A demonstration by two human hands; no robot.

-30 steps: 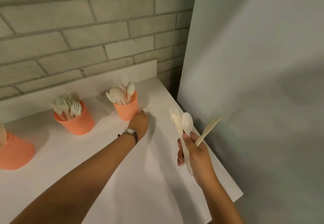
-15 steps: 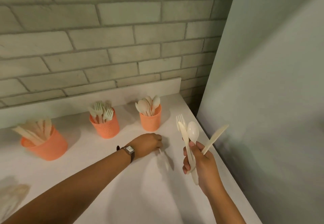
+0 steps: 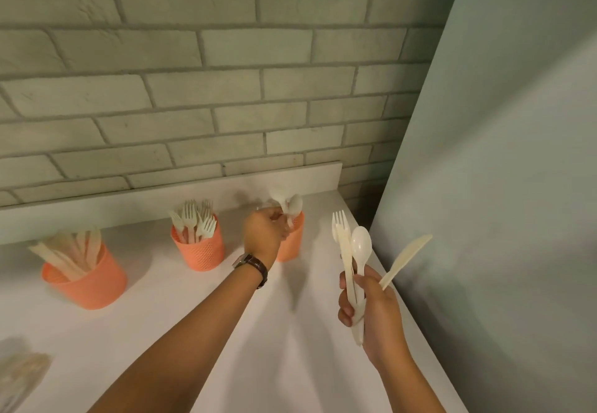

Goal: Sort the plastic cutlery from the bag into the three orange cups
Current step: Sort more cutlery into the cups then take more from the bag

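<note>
Gripping spoon [image 3: 278, 200] in curled left hand [image 3: 263, 232] at rim of rightmost cup [image 3: 293, 246], among other spoons. Clutching fork [image 3: 339, 222], second spoon [image 3: 361, 245] and two knives [image 3: 407, 257] in closed right hand [image 3: 371, 303] near counter's [image 3: 145, 309] right edge. Forks in middle cup [image 3: 202, 252], knives in left cup [image 3: 87, 282]; bag [image 3: 19, 377] blurred lower left

**Middle lane open, hemmed by cups, walls and a forearm**

Seen from the person, the tabletop [image 3: 193, 332] lies bare from 6 o'clock to the cups, except where the left forearm [image 3: 200, 325] slants across it. At the back stand the knife cup [image 3: 85, 278] at 10 o'clock, the fork cup [image 3: 198, 248] at 11 and the spoon cup [image 3: 292, 244] at 12, with open gaps between them. Cutlery bristles above every rim. The left grip [image 3: 263, 235], holding a spoon [image 3: 278, 201], blocks the spoon cup's near side. The brick wall [image 3: 226, 89] shuts 12 o'clock and the grey panel [image 3: 500, 186] shuts 3. The right grip [image 3: 368, 303] fans its cutlery bunch [image 3: 350, 251] close to the panel. A blurred bag [image 3: 19, 377] sits at 9.
</note>
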